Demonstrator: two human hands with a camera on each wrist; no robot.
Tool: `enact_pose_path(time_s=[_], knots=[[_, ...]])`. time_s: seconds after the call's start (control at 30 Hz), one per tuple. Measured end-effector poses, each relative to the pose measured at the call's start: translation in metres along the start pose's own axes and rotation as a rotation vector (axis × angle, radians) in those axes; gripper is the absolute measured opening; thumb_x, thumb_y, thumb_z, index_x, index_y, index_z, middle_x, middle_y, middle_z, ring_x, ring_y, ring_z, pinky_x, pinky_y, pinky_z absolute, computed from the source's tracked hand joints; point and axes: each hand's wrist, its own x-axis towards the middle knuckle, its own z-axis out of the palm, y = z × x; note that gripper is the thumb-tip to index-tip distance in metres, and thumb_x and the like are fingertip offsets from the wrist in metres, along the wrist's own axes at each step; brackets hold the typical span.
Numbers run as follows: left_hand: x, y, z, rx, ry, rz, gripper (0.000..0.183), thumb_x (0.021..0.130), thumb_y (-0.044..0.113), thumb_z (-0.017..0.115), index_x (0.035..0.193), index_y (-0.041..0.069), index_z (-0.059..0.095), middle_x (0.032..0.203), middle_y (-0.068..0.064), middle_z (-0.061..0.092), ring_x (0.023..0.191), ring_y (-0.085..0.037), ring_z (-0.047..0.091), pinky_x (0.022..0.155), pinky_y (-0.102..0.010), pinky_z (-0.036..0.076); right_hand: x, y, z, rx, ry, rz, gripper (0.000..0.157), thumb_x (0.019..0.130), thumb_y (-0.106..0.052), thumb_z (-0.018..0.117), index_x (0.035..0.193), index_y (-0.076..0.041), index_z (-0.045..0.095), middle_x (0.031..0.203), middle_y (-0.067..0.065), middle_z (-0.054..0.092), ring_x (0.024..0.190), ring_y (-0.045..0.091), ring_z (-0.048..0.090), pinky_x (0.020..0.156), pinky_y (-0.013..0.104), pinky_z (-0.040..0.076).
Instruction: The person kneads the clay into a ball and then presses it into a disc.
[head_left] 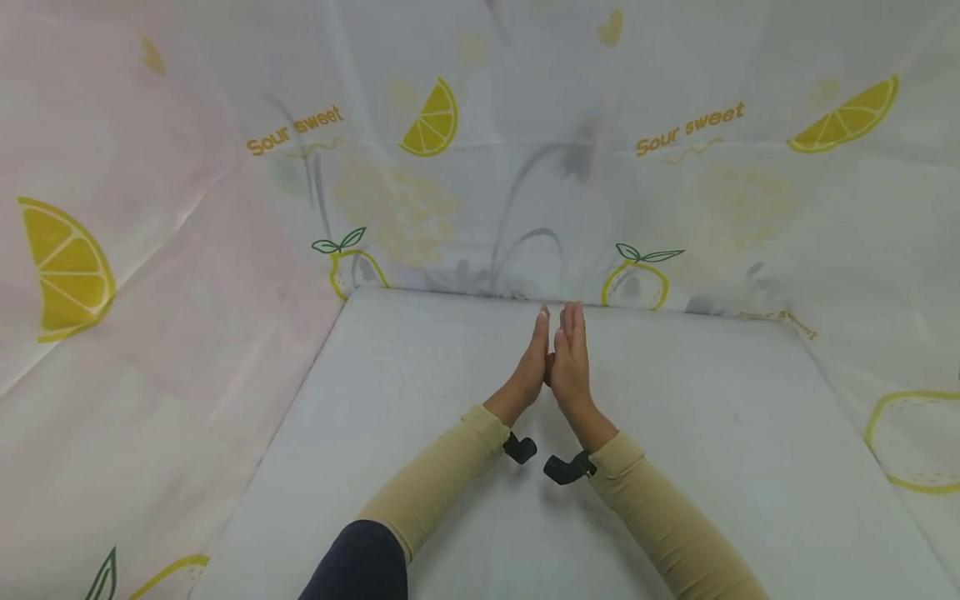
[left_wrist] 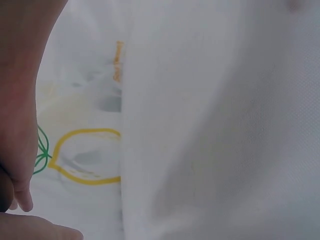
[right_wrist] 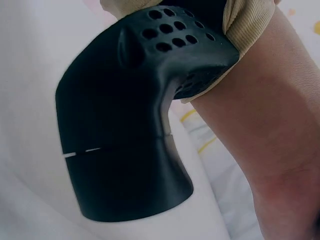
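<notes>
In the head view my left hand (head_left: 529,364) and right hand (head_left: 572,364) stand palm to palm above a white table (head_left: 420,375). Both have straight fingers pointing away toward the back wall. A narrow gap shows between the fingertips, while the heels of the palms come close together. Low between the palms is a small dark brown rounded thing (head_left: 550,370); I cannot tell what it is. The left wrist view catches part of a hand (left_wrist: 17,125) at its left edge, with the dark rounded thing (left_wrist: 5,191) partly cut off by the frame.
Black curved devices (head_left: 567,468) sit at both wrists; one such device (right_wrist: 117,115) fills much of the right wrist view. Pale cloth (head_left: 480,192) printed with lemons and "Sour sweet" lettering hangs behind and beside the table. Beige sleeves (head_left: 442,467) cover the forearms.
</notes>
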Motion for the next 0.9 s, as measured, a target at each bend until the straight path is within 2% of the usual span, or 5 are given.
enact_pose_path(time_s=[0.23, 0.53, 0.83, 0.9], knots=[[0.000, -0.003, -0.001, 0.005, -0.001, -0.009, 0.080, 0.106, 0.061, 0.011, 0.163, 0.005, 0.001, 0.171, -0.005, -0.001, 0.155, -0.014, -0.003, 0.125, -0.037, 0.002, -0.001, 0.002, -0.001, -0.020, 0.015, -0.001, 0.055, 0.109, -0.001, 0.029, 0.160, 0.007, 0.010, 0.167, 0.022, 0.013, 0.155, 0.029, 0.015, 0.124, 0.040, 0.016], [0.001, -0.006, -0.004, 0.024, 0.004, -0.024, 0.077, 0.107, 0.058, 0.012, 0.163, 0.007, 0.000, 0.171, -0.005, -0.001, 0.156, -0.016, -0.003, 0.125, -0.039, 0.001, 0.000, 0.006, -0.005, -0.062, 0.032, 0.013, 0.053, 0.108, 0.001, 0.030, 0.159, 0.007, 0.016, 0.166, 0.022, 0.018, 0.154, 0.030, 0.019, 0.123, 0.040, 0.020], [0.003, -0.013, -0.010, 0.136, 0.108, -0.056, 0.077, 0.108, 0.058, 0.017, 0.163, 0.005, 0.011, 0.170, -0.007, 0.009, 0.156, -0.020, 0.005, 0.125, -0.040, 0.006, 0.003, 0.014, -0.016, -0.123, 0.057, 0.033, 0.052, 0.108, 0.001, 0.029, 0.158, 0.009, 0.019, 0.166, 0.021, 0.021, 0.153, 0.030, 0.022, 0.123, 0.041, 0.021], [0.003, -0.014, -0.012, 0.167, 0.120, -0.067, 0.076, 0.108, 0.056, 0.020, 0.163, 0.005, 0.013, 0.170, -0.007, 0.011, 0.156, -0.020, 0.007, 0.125, -0.040, 0.007, 0.007, 0.025, -0.022, -0.141, 0.065, 0.046, 0.052, 0.108, 0.001, 0.028, 0.158, 0.008, 0.018, 0.166, 0.020, 0.021, 0.153, 0.030, 0.022, 0.123, 0.041, 0.021]])
